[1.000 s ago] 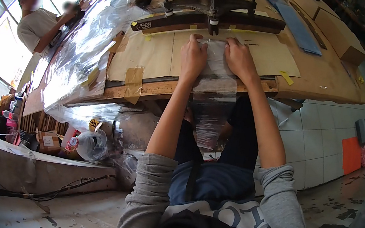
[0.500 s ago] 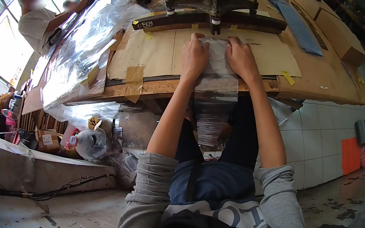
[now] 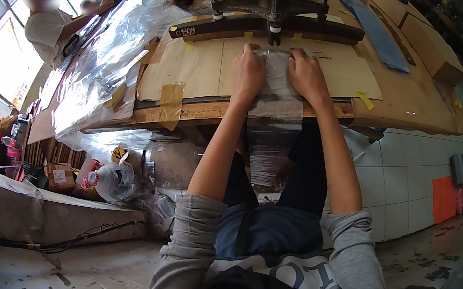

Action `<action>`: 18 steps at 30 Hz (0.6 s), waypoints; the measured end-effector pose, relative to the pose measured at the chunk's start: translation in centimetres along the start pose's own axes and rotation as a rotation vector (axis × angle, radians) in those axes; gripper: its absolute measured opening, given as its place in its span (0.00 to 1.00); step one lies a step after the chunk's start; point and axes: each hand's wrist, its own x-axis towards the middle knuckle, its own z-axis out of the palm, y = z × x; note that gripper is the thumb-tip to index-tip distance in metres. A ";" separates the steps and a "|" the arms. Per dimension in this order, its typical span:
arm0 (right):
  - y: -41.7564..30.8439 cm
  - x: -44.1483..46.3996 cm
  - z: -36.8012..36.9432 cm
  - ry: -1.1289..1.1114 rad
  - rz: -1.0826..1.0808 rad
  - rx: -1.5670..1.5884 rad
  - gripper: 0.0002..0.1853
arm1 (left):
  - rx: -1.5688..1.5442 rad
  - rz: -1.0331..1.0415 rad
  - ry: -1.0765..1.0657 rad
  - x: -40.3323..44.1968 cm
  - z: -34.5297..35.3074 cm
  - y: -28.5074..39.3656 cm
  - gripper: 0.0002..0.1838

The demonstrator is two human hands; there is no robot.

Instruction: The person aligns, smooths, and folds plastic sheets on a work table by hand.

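Observation:
A strip of clear plastic film (image 3: 277, 79) lies on the table's paper-covered front part and hangs down over the edge in a thick layered sheaf (image 3: 269, 144). My left hand (image 3: 249, 71) has its fingers curled on the film's far left corner. On the far right corner, my right hand (image 3: 306, 74) pinches the film in the same way. Between the two hands the film looks flat and fairly taut. Just beyond my fingertips stands a dark machine head (image 3: 273, 12) with a long curved bar (image 3: 225, 30) above the tabletop.
Crumpled clear plastic sheeting (image 3: 119, 48) covers the table's left side. A blue strip (image 3: 371, 24) and cardboard boxes (image 3: 435, 46) lie at the right. Another person (image 3: 50, 25) works at the far left. Below stand a large clear bottle (image 3: 113, 182) and a small carton (image 3: 60, 176).
Both hands keep their hold on the film in nearly the same place. The view has shifted very slightly, and the other person's head has moved a little.

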 end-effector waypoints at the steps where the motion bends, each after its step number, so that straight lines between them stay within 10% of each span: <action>1: 0.1 0.0 0.1 0.003 -0.001 -0.004 0.13 | 0.012 -0.004 -0.005 0.0 -0.2 0.3 0.16; 18: -0.4 -0.6 -0.2 -0.062 -0.009 -0.126 0.15 | 0.010 -0.030 -0.097 0.7 -0.1 0.0 0.15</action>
